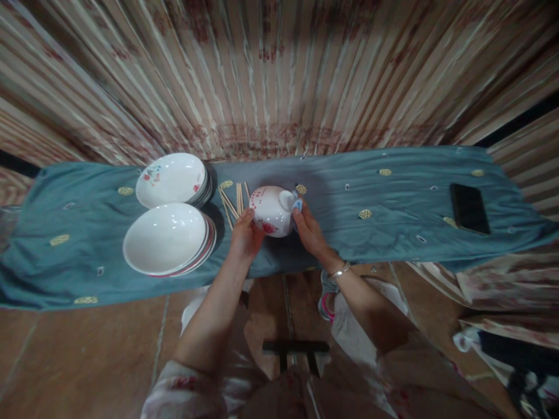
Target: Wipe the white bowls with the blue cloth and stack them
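A white ceramic bowl (271,216) with pink and red flowers is held tilted over the middle of the table, its round foot facing up and right. My left hand (245,234) is closed on the bowl's lower left side, thumb on top. At the foot, my right hand (311,230) has its fingers closed on a small light-blue and white cloth (297,205), pressed against the bowl. The far side of the bowl and some fingertips are hidden. Several wooden chopsticks (239,199) lie just left of the bowl, partly behind it.
At left stand a stack of flowered plates (172,177) and, nearer me, a stack of deep white bowls (166,238). A black phone (470,208) lies at the right on the teal tablecloth (406,203). A pleated curtain (283,87) hangs behind the narrow table.
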`<state>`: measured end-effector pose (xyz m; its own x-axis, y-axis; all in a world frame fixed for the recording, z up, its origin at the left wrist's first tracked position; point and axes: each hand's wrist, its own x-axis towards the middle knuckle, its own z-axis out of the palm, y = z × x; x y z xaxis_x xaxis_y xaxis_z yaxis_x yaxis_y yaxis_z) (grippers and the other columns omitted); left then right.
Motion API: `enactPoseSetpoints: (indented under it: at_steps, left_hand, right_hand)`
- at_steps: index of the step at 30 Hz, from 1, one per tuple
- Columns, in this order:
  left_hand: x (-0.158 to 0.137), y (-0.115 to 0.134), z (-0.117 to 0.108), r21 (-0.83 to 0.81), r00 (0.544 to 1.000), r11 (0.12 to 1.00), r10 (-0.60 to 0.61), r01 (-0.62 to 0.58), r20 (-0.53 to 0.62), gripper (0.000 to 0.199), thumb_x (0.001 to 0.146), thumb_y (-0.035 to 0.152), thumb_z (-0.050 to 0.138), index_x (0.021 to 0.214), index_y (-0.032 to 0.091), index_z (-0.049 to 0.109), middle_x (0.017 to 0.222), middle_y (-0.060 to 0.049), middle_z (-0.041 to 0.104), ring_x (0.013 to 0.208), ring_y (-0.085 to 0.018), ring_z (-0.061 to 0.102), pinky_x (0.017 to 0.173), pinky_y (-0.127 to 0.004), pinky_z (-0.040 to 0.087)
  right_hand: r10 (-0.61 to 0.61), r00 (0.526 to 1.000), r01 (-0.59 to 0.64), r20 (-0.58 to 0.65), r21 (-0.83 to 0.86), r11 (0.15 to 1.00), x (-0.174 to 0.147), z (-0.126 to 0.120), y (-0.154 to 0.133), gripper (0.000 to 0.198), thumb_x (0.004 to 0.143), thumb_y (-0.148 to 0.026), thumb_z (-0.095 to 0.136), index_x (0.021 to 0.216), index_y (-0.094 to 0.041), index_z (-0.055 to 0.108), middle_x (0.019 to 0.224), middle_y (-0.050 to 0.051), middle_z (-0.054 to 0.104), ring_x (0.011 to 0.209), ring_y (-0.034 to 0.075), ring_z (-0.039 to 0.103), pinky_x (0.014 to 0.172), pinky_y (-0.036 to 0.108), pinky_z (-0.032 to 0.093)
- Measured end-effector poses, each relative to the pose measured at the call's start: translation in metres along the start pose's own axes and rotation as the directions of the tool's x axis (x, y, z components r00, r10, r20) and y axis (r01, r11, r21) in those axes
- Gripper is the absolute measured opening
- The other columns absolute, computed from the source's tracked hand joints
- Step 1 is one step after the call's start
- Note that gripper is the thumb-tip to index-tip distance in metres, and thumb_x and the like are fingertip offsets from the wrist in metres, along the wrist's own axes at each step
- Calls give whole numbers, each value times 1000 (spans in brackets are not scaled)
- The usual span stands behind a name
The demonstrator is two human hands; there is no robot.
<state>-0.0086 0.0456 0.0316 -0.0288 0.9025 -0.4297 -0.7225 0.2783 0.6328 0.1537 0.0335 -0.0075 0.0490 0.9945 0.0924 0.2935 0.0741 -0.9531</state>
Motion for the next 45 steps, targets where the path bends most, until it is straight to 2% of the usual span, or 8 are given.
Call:
enactPoseSetpoints:
  at_steps: [7, 12, 15, 20, 25, 31, 39, 45]
  left_hand:
    - [-3, 4, 5, 5, 1000, 1000, -16, 16, -19, 31, 100, 13, 45, 124, 13, 65, 88, -7, 77, 78, -17, 73, 89, -36, 59]
    - [-2, 6, 6, 15, 999, 1000, -10, 11, -30, 33, 101, 15, 44, 126, 12, 64, 86, -7, 77, 80, -19, 74, 89, -39, 60]
    - [-2, 5, 6, 21, 1000, 1000, -5, 6, -24, 34, 101, 16, 43, 128, 12, 63, 95, -11, 78, 88, -22, 75, 92, -42, 60]
    - [0, 4, 3, 33, 1000, 999, 4, -5, 20, 36, 97, 22, 55, 131, 13, 61, 111, -14, 77, 107, -27, 72, 98, -46, 58]
    - [2, 3, 4, 14, 1000, 1000, 3, -3, -8, 33, 99, 21, 50, 128, 11, 64, 109, -14, 77, 112, -26, 71, 101, -45, 56]
    - [0, 4, 10, 13, 999, 1000, 16, -16, -27, 34, 101, 19, 46, 128, 9, 64, 106, -13, 78, 107, -23, 73, 99, -39, 57]
    - [1, 3, 12, 3, 997, 998, 67, -67, 29, 35, 102, 24, 46, 129, 10, 64, 112, -14, 77, 115, -22, 70, 102, -34, 55]
    - [3, 0, 10, -6, 989, 992, 122, -122, 86, 33, 100, 30, 52, 124, 11, 67, 116, -14, 76, 125, -22, 65, 108, -32, 50]
  right_hand:
    - [-86, 996, 84, -21, -67, 994, -12, 8, -1, 84, 98, -71, 30, 158, -11, 34, 163, 17, 39, 153, 25, 34, 130, 46, 21]
    - [-109, 994, 105, -20, -157, 982, -28, 15, 3, 76, 103, -61, 29, 161, -13, 23, 168, 17, 29, 158, 24, 23, 130, 48, 18]
    - [-136, 991, 130, -10, -229, 965, -39, 21, 5, 75, 104, -56, 28, 162, -10, 15, 169, 19, 22, 159, 24, 17, 131, 50, 16]
    - [-199, 979, 200, 39, -346, 917, -54, 26, 6, 74, 105, -45, 30, 163, -10, 1, 172, 21, 8, 161, 29, 4, 129, 59, 17]
    - [-255, 958, 287, 131, -438, 852, -67, 25, 9, 80, 104, -41, 37, 163, -15, -9, 172, 19, -4, 160, 33, -1, 126, 64, 21]
    - [-351, 907, 421, 233, -529, 737, -73, 21, 10, 76, 102, -35, 42, 164, -11, 5, 172, 21, 0, 160, 37, 0, 124, 66, 23]
    - [-369, 880, 476, 300, -565, 674, -70, 21, 3, 60, 101, -32, 43, 156, -9, 37, 167, 23, 26, 160, 36, 7, 123, 64, 27]
    - [-366, 864, 503, 345, -601, 621, -67, 21, -3, 56, 101, -30, 44, 155, -16, 43, 166, 16, 34, 159, 34, 13, 123, 62, 28]
